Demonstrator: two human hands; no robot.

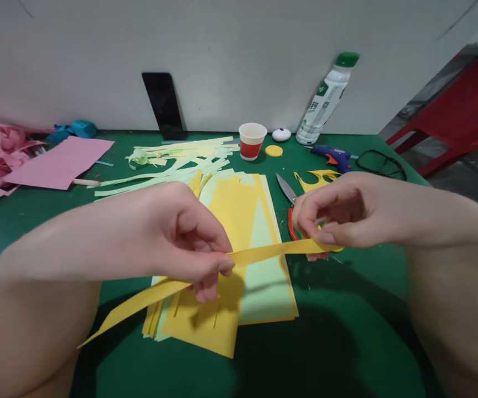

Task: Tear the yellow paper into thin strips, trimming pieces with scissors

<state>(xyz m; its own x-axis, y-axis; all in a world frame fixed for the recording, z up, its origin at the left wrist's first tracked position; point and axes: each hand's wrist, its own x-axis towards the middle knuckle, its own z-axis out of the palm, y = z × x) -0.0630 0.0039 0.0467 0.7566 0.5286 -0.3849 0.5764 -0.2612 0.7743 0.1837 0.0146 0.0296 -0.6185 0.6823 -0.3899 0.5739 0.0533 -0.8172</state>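
Observation:
A long yellow paper strip (270, 253) is stretched between my two hands, above the table. My left hand (197, 237) pinches it near its middle, and the free end slants down to the lower left. Near the strip's other end, my right hand (334, 215) grips it between thumb and fingers. Below lie yellow paper sheets (233, 221) on pale green sheets (270, 304), with more narrow yellow strips among them. Red-handled scissors (286, 189) rest partly hidden behind my right hand, beside a yellow paper scrap (316, 179).
Pale green strips (172, 174) and pink paper (62, 163) lie to the left. Along the wall stand a black phone (163, 105), a paper cup (252, 142) and a leaning bottle (326, 99). A blue glue gun (332, 157) lies at right, near a red chair (450, 110).

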